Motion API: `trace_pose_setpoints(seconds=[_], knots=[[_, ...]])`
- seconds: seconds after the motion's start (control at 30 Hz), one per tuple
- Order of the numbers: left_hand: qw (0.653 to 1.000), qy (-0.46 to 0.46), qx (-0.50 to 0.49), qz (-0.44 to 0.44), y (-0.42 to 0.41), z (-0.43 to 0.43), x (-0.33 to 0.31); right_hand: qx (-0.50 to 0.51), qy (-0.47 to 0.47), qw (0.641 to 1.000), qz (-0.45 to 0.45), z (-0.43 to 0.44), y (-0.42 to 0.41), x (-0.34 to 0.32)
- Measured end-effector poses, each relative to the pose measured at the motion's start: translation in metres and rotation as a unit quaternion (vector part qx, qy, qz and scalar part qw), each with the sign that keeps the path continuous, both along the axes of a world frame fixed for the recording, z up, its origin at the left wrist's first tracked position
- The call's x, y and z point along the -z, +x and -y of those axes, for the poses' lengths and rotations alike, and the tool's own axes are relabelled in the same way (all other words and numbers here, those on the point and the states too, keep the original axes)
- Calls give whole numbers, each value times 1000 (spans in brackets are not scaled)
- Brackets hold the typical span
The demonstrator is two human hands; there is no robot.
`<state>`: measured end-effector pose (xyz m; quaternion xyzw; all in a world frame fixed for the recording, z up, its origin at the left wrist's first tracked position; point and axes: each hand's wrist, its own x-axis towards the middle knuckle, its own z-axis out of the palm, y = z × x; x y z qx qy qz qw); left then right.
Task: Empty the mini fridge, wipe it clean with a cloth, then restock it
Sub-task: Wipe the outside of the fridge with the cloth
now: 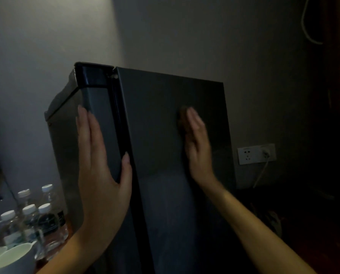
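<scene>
Gloom covers the head view, yet the mini fridge [165,125] stands plain in the middle, seen from one corner, with a wall close behind it. The left hand [100,175] lies flat on the narrower left face, fingers straight and pointing up, while its thumb reaches across the black seam that parts this face from the broad one. The right hand [196,143] is blurred; its fingers look straight and press a small brownish cloth [182,119] against the broad right face, near the middle of the panel. Only an edge of the cloth shows beside the fingertips. Low on the left, just beside the fridge, capped water bottles [36,218] stand in a cluster on the desk [67,233], with white cups [13,258] in front of them. On the wall to the right sits a white socket [256,154], and a pale cable [262,173] hangs from its plug.
</scene>
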<state>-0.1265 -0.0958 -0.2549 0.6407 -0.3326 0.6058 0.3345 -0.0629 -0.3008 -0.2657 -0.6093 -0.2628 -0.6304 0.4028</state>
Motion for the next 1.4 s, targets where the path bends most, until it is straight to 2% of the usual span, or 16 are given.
trace_pose_setpoints(seconds=[0.1,0.2,0.37,0.43,0.5,0.57,0.7,0.83,1.0,1.07,1.2,1.33,1.4], knots=[[1000,4,-1,-2,0,0,-1,32,111,991,-61,59,33,1],[1000,5,-1,-5,0,0,0,31,206,967,-144,100,49,5],[1000,-2,-1,-7,0,0,1,-10,359,911,-201,117,60,-13],[1000,-1,-2,-9,-1,1,0,-8,372,905,-208,102,56,-21],[1000,-1,-1,-8,-2,1,0,31,330,927,-174,69,41,-25],[1000,-2,-1,-5,-3,1,0,59,245,962,-103,25,21,-28],[1000,-4,-10,-6,-3,1,-1,25,84,996,-21,-67,-25,-24],[1000,1,-12,-10,-1,0,0,-25,-68,997,1,-101,-52,-13],[1000,-5,-10,-4,0,0,0,21,-214,974,68,-51,-32,-27],[1000,-4,-11,-4,1,1,0,38,-161,985,55,-12,-10,-38],[1000,-3,-11,-15,-2,1,1,71,48,996,-33,72,40,-39],[1000,-10,-12,-8,-3,2,1,11,249,956,-157,117,61,-42],[1000,-8,-12,-6,-3,2,0,-13,319,930,-181,116,61,-55]])
